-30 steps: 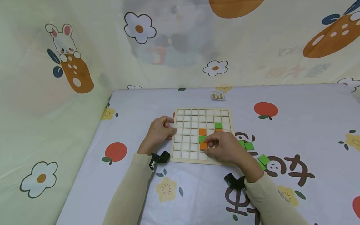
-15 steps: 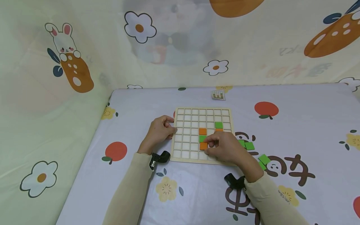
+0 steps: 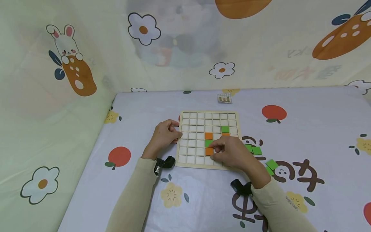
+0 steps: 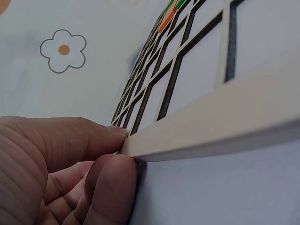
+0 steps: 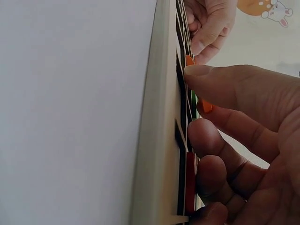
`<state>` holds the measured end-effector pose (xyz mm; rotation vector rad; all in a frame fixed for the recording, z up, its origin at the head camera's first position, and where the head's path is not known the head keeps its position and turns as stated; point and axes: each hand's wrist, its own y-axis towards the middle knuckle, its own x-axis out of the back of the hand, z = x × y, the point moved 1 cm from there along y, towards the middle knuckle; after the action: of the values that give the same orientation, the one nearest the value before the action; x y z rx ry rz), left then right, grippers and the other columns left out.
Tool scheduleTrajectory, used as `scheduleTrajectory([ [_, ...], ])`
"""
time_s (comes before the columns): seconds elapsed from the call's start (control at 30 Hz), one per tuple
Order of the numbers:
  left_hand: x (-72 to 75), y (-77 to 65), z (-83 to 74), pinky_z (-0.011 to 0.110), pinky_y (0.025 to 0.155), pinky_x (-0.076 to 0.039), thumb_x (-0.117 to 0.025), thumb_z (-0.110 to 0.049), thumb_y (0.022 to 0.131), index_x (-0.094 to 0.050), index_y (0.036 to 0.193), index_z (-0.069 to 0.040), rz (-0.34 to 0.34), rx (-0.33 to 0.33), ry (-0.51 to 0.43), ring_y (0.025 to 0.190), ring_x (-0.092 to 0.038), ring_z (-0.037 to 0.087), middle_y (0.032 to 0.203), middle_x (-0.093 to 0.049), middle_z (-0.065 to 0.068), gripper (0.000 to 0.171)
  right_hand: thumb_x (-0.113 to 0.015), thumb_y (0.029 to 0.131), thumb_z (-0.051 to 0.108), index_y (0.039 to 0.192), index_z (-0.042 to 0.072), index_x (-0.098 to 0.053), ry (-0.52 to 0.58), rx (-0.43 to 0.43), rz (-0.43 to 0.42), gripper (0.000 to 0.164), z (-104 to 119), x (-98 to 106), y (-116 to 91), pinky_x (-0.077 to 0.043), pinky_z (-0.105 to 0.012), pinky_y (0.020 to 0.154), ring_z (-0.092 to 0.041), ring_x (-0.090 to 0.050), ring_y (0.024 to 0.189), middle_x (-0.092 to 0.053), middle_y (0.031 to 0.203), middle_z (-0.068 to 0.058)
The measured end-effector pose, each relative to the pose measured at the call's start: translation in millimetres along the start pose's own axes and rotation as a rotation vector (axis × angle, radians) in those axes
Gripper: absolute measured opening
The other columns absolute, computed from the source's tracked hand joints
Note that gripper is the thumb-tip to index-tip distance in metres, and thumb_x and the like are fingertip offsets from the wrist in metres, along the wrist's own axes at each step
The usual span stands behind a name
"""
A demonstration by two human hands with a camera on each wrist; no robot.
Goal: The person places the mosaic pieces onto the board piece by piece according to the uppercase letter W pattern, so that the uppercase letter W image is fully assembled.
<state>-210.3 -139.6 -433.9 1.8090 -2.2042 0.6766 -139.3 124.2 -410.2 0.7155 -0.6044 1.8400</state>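
A pale wooden grid board (image 3: 191, 166) lies on the cloth, with orange and green square tiles in some cells. My left hand (image 3: 163, 137) holds the board's left edge; in the left wrist view its fingertips (image 4: 119, 136) meet the frame. Over the board's right half, my right hand (image 3: 232, 151) pinches an orange tile (image 3: 209, 151) just below a green tile (image 3: 208, 143). Another orange tile (image 3: 208, 136) sits above that green one. In the right wrist view the pinched tile lies between thumb and index finger, and a red tile (image 5: 190, 183) shows under the other fingers.
Several loose green tiles (image 3: 271, 164) lie right of the board, and two more green tiles (image 3: 256, 150) are near its right edge. A small printed grid card (image 3: 224, 98) lies behind the board. A patterned curtain (image 3: 185, 42) hangs behind the table.
The pinched orange tile has shifted slightly left and toward the front, now lining up closer with the column of tiles. The left hand and board have not moved.
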Motion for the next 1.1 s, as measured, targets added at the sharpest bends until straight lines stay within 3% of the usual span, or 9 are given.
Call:
scheduleTrajectory([
  [0.67, -0.3, -0.8, -0.7, 0.022, 0.056, -0.054, -0.077, -0.005, 0.093, -0.065, 0.123, -0.002, -0.002, 0.002, -0.006, 0.059, -0.063, 0.013, 0.082, -0.065, 0.007, 0.033, -0.082, 0.082, 0.005, 0.11, 0.007, -0.078, 0.024, -0.043, -0.003, 0.029, 0, 0, -1, -0.046, -0.032, 0.067, -0.02, -0.054, 0.079, -0.06, 0.082, -0.001],
  [0.9, -0.6, -0.8, -0.6, 0.022, 0.056, -0.054, -0.077, -0.005, 0.093, -0.066, 0.123, -0.002, -0.006, -0.003, 0.001, 0.059, -0.063, 0.013, 0.082, -0.065, 0.007, 0.033, -0.084, 0.084, 0.008, 0.118, 0.005, -0.077, 0.037, -0.037, -0.083, 0.035, -5, 23, -10, -0.048, -0.031, 0.066, -0.02, -0.056, 0.079, -0.067, 0.095, -0.006],
  [1.1, -0.3, -1.7, -1.5, 0.023, 0.056, -0.054, -0.076, -0.005, 0.092, -0.066, 0.123, -0.001, -0.007, -0.009, 0.004, 0.058, -0.063, 0.013, 0.082, -0.065, 0.007, 0.033, -0.081, 0.088, 0.012, 0.124, 0.002, -0.075, 0.007, -0.114, -0.137, 0.038, -22, 47, -26, -0.048, -0.028, 0.062, -0.023, -0.055, 0.085, -0.067, 0.101, -0.009],
])
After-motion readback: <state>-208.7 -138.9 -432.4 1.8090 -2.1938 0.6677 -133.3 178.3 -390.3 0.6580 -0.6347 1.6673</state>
